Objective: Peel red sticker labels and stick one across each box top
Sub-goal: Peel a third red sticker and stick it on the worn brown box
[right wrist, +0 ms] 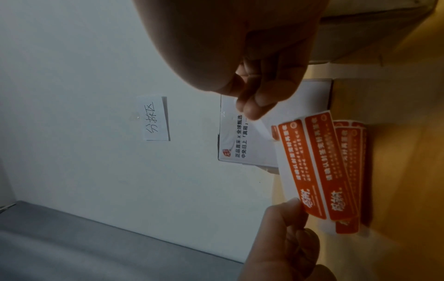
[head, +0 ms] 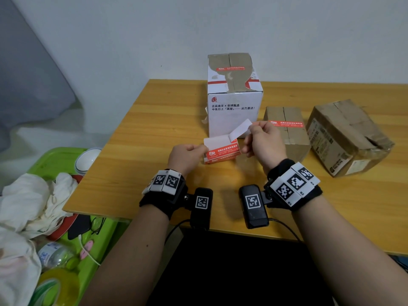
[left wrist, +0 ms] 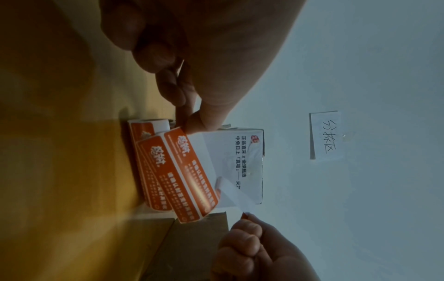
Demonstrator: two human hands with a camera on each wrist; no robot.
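The left hand (head: 186, 154) pinches the left edge of the sticker sheet (head: 221, 149) between thumb and curled fingers, holding it just above the tabletop (head: 154, 133). The right hand (head: 262, 140) pinches the end of a red sticker label (head: 239, 130) that is half peeled from the sheet; its white underside faces up and its lower end is still stuck to the backing. More red labels sit on the sheet, and in the left wrist view a roll of them (left wrist: 149, 131) lies on the tabletop beneath it.

Behind the hands stands a tall white box (head: 234, 111) with a red label across its brown top flaps. To its right a small brown box (head: 287, 133) has a red label across its top. Further right, a larger battered brown box (head: 346, 138) sits tilted, and no red label shows on it.

The tabletop is light wood, set against a pale wall where a handwritten paper note (right wrist: 156, 118) is stuck. To the left, a green tray (head: 55, 160) holds white crumpled cloth (head: 33, 199), a plastic bottle (head: 53, 255) and black glasses (head: 97, 224).
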